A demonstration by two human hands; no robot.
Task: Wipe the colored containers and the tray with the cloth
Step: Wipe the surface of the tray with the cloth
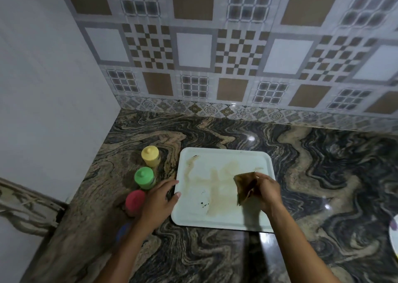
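1. Here, in the head view, a blue container (123, 231) at the near left is mostly hidden behind the left forearm; only a blurred sliver shows.
2. The red container (135, 199) stands just beyond it, its right side covered by the left hand (158, 198).
3. The green container (144, 177) and the yellow container (150, 156) stand farther back in the same row, in full view, left of the tray (224, 150). Their sides are too blurred to read any print.
4. A pale rounded thing (394, 233) at the right edge is cut off by the frame, and what it is cannot be told.
5. The tray lies flat on the marbled table (323, 175), smeared brown, with dark specks near its near left part.
6. The left hand rests on the tray's left rim, fingers fairly straight and gripping nothing.
7. The right hand (268, 193) has its fingers closed round the brown cloth (245, 186), which hangs over the tray's right half; whether the cloth touches the tray is unclear.
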